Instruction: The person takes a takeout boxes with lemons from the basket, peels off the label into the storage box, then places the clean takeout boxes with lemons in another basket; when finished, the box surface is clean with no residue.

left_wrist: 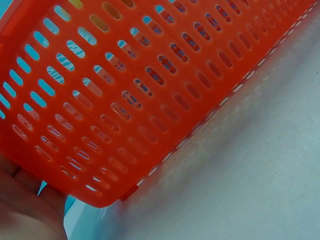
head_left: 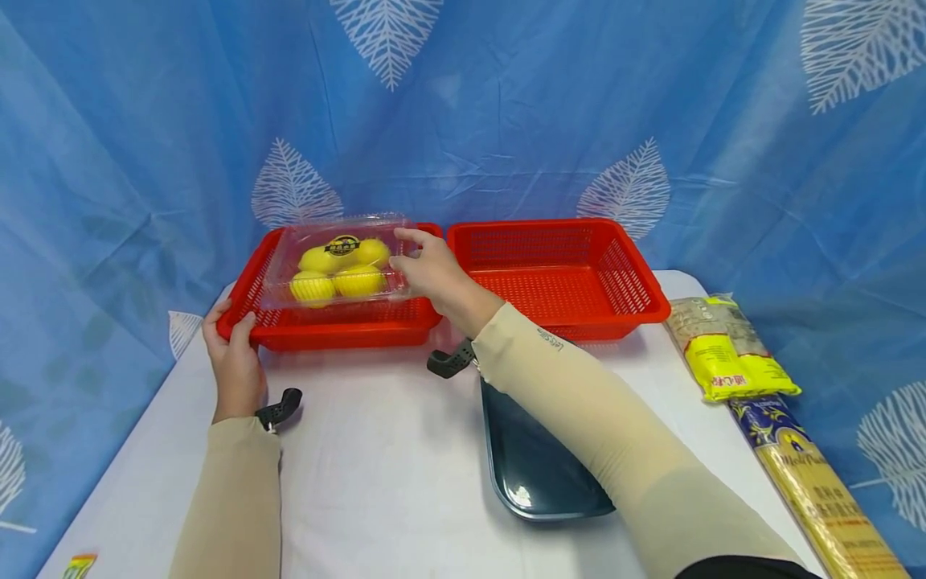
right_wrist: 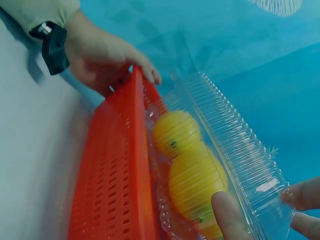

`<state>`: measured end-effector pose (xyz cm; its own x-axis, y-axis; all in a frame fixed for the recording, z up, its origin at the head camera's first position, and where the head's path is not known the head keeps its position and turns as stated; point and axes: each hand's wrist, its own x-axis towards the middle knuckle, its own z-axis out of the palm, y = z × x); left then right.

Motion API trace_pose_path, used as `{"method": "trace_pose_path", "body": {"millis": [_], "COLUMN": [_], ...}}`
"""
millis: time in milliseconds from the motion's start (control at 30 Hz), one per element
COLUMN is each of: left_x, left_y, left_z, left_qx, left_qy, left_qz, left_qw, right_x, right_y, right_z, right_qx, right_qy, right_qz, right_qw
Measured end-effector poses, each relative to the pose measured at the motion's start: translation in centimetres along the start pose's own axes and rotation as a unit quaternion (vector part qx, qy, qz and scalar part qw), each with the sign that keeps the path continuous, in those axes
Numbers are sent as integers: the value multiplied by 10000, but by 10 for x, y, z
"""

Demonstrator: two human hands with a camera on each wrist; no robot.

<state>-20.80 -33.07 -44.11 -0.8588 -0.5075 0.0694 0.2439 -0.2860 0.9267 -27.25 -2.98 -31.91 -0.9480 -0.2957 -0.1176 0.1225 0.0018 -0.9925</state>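
1. I have the left hand (head_left: pixel 235 366) curled round the near-left corner of a red, rectangular, perforated plastic basket (head_left: pixel 347 336).
2. My right hand (head_left: pixel 443 280) pinches the right end of a clear, ridged plastic box (head_left: pixel 285 256) containing four rounded yellow fruits (head_left: pixel 360 281).
3. The box tilts within that basket's opening; from here, I cannot tell whether it touches the base.

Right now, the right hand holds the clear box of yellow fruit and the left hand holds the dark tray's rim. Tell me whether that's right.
No: in the head view, the left hand holds the rim of the left red basket. The right hand does hold the clear box of yellow fruit.
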Motion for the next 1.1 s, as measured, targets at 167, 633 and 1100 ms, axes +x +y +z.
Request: {"method": "trace_pose_path", "body": {"millis": [167, 633, 1100], "left_x": [-1, -7, -17], "left_y": [-1, 5, 5], "left_z": [0, 3, 9], "left_qx": [37, 330, 58], "left_qy": [7, -179, -444], "left_qz": [-5, -54, 238], "left_qw": [10000, 9993, 9987], "right_x": [-12, -61, -114], "right_y": [-6, -6, 11], "right_z": [-3, -8, -13], "right_qx": [48, -625, -1018], "right_qy": [-66, -15, -183], "right_qz": [14, -140, -399], "right_qw": [10000, 9979, 9938]}}
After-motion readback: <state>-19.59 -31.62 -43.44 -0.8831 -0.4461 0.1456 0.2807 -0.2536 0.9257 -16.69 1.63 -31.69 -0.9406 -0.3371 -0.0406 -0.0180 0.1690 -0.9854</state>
